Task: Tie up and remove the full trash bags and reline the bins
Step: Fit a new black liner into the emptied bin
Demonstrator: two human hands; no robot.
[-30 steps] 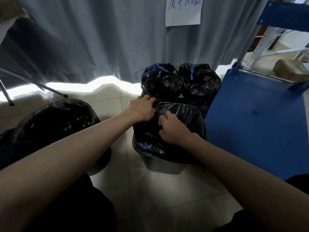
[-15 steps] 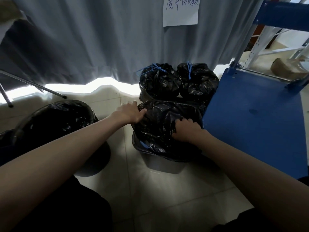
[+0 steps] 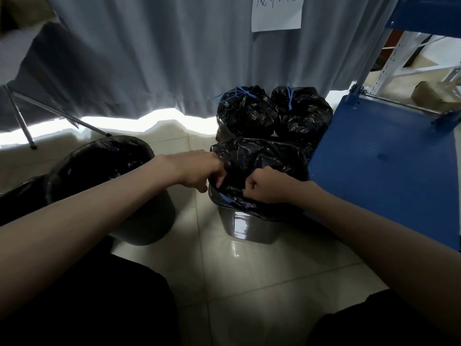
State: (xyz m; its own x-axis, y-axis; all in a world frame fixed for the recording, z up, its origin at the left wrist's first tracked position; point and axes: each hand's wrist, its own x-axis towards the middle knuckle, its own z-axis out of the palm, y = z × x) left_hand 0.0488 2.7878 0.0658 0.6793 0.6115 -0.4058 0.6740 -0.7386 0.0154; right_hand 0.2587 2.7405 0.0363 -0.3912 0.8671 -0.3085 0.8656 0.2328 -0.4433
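A grey square bin [image 3: 245, 227] stands on the tiled floor with a black bag [image 3: 264, 158] over its top. My left hand [image 3: 199, 171] pinches the bag's edge at the bin's near left rim. My right hand [image 3: 268, 184] is curled into a fist on the bag at the near rim, gripping the plastic. A blue drawstring shows at the rim between my hands. Behind the bin sit two tied black trash bags [image 3: 245, 111] [image 3: 300, 113], each with a blue tie on top. A round grey bin [image 3: 139, 221] with a black liner [image 3: 99, 158] stands to the left.
A blue shelf board [image 3: 389, 156] of a metal rack lies right beside the square bin. A grey curtain [image 3: 149, 58] hangs behind, with a paper note [image 3: 277, 13] on it. Thin metal legs [image 3: 22, 121] stand at the far left. A brown parcel [image 3: 434, 93] lies beyond the rack.
Both hands have slid from the top of the bag down to the bin's near rim. My fingers, flat before, now curl on the plastic edge.
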